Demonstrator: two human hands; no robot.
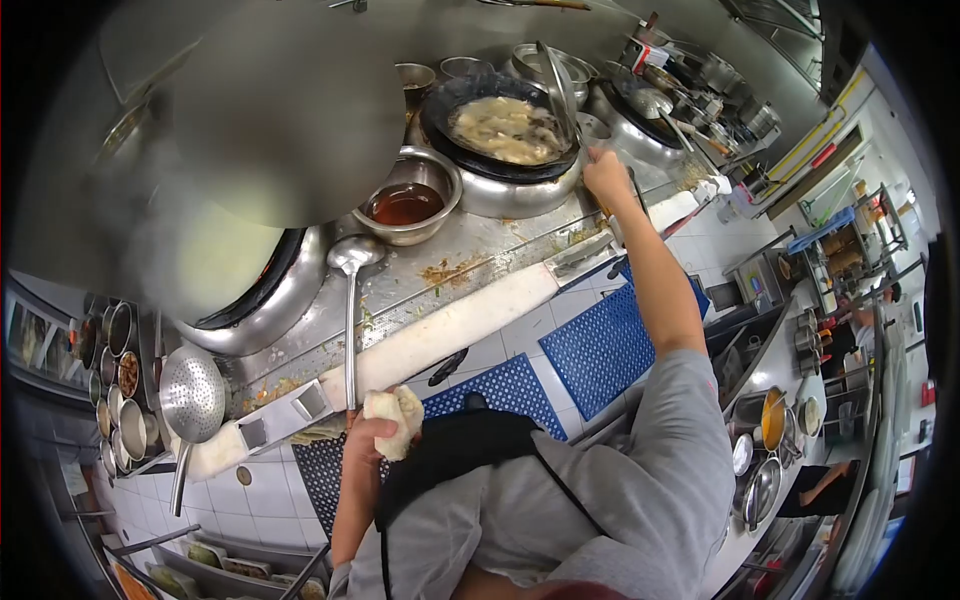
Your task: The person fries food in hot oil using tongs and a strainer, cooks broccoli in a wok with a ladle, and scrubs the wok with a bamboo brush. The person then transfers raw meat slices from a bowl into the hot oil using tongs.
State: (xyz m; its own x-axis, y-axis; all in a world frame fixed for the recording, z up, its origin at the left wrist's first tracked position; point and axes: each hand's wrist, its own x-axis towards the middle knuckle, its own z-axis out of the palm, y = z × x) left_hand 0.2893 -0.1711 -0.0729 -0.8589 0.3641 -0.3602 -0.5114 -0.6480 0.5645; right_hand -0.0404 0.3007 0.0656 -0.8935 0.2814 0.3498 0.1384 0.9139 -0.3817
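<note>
My left hand [365, 440] is closed around a folded whitish cloth [396, 418]. The handle of a steel ladle [352, 252] runs down to the same hand; whether the fingers grip it as well is hidden. The ladle's bowl is over the stove top beside a steel bowl of red-brown liquid [408, 205]. My right hand [607, 178] is stretched out, closed by the rim of a dark wok [455, 155]. It appears to hold a wide round steel scoop [557, 90], seen nearly edge-on and tilted up over the wok. Pale pieces of food [508, 130] bubble in the wok.
Steam partly hides a second wok [265, 285] at the left. A perforated skimmer [192, 393] hangs over the stove's front edge. Another wok [650, 110] with a ladle stands farther right. Blue mats [598, 345] lie on the floor. A counter with pots [770, 420] is at the right.
</note>
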